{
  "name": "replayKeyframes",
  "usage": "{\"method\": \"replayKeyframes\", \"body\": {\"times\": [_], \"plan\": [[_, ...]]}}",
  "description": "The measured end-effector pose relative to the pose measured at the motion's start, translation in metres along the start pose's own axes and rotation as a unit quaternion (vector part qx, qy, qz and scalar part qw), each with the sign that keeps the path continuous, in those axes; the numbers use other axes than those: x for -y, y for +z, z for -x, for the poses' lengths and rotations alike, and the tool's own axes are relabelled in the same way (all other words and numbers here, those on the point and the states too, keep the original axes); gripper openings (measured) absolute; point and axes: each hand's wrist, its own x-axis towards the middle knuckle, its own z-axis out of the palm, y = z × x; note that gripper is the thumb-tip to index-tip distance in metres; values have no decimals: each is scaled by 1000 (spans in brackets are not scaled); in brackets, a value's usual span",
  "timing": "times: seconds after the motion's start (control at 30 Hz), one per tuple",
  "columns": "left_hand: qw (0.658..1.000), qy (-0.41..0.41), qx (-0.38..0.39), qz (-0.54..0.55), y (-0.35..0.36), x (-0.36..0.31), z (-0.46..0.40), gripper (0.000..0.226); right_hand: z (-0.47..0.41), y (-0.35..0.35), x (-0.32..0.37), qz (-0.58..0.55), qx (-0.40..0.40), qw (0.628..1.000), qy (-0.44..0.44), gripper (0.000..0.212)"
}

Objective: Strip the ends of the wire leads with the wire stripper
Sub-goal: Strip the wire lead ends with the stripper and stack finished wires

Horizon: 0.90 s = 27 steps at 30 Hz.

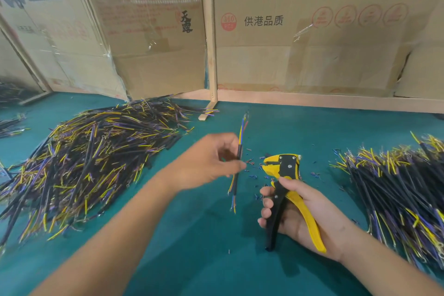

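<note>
My left hand (206, 163) pinches a short black cable (240, 151) upright at its middle. Coloured leads fan out of the cable's top end (243, 125) and its bottom end (232, 197). My right hand (302, 209) grips the yellow and black wire stripper (286, 175) by its handles, jaws pointing up and left. The jaws sit just right of the cable and are apart from it. Small bits of cut insulation (252, 168) lie on the green mat between the two hands.
A big heap of black cables with yellow and purple leads (89, 163) lies on the left of the green mat (216, 259). Another heap (398, 194) lies at the right. Cardboard sheets (312, 43) and a wooden post (211, 55) stand behind.
</note>
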Motion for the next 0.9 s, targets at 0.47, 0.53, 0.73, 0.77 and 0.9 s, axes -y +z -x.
{"method": "replayKeyframes", "body": {"times": [0.47,0.53,0.73,0.77,0.9], "plan": [[996,-8,-19,-89,24,37,9,29,-14,-17,-2,8,13,1000,8,48],[999,-19,-43,-21,24,35,7,53,-14,-17,-2,8,16,1000,9,48],[977,45,-186,94,25,26,6,33,-16,-18,-3,10,7,1000,11,50],[973,62,-185,125,27,23,7,27,-16,-19,-3,10,14,1000,11,49],[967,70,-167,177,35,13,8,27,-14,-19,-2,14,33,999,8,48]]}}
